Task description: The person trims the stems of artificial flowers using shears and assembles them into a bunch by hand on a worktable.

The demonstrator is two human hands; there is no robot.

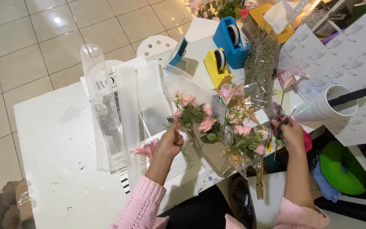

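I see the left hand (171, 140) curled tight around thin green stems of a pink flower bunch (191, 111), fingers closed, thumb up. The blooms sit just above that hand: small, soft, ruffled petals and matte leaves. The right hand (291, 132) is clenched on a single pink lily stem (285, 80), which rises straight up from the fist; something dark is in the grip too, I cannot tell what. Between the hands lies a bouquet (238, 135) in crinkly clear cellophane, with pink blossoms, a tan dried sprig and stems pointing down off the counter (56, 144), which is white and smooth. Just left of the left hand lies a loose pink lily head (147, 149) on printed paper. Further left is a long clear glossy plastic sleeve (104, 114) with dark lettering, and beside it frosted translucent strips (142, 95). Above the hands: a yellow tape dispenser (217, 68), a blue tape dispenser (233, 42), both blocky plastic. Right of the right hand, white stacked paper cups (329, 106) lie tipped, a black marker (350, 96) in the mouth. Both sleeves are pink knit.
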